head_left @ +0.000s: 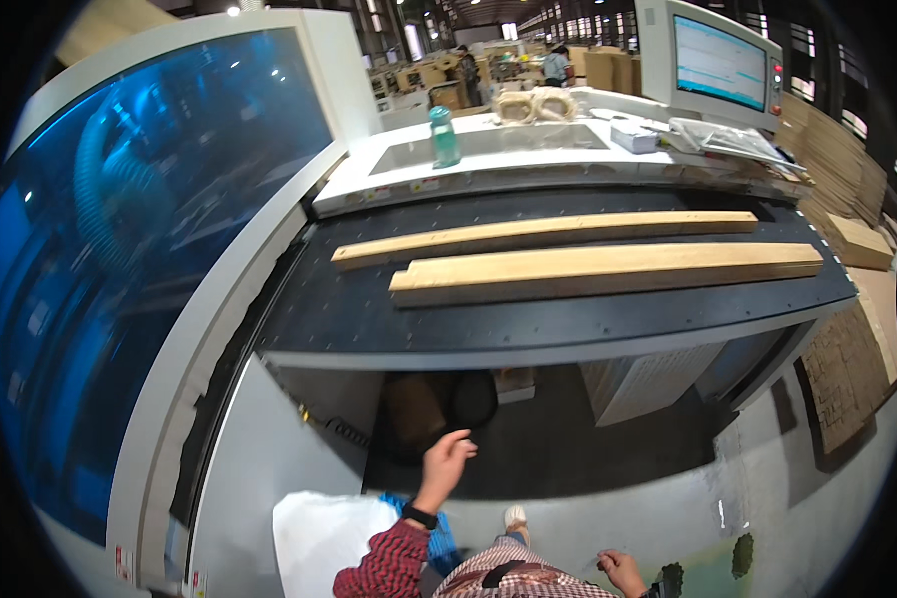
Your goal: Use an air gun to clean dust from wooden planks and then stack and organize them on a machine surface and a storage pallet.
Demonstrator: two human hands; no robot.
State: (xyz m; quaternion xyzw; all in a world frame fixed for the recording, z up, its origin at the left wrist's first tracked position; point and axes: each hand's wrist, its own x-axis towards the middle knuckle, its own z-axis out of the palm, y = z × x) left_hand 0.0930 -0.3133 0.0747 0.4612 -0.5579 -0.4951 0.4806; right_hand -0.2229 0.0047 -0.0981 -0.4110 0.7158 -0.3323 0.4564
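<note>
My left hand [448,464] hangs in the air in front of the black machine table [354,311], its fingers loosely bent and apart, holding nothing. Low at the bottom edge is my right hand [623,571], also without anything visible in it, fingers slightly curled and apart. On the table lie wooden strips: a long, thin wooden strip [548,231] towards the back, and nearer to me a thicker wooden piece [608,267], apparently stacked strips, with a stepped left end. Neither hand touches the wood.
A machine hood with a blue window [169,189] stands left. Behind the table are a green bottle [444,138], rolls [535,106] and a control screen [720,62]. A white sack [329,543] lies by my feet. Cardboard stacks [822,149] stand right; people work far back.
</note>
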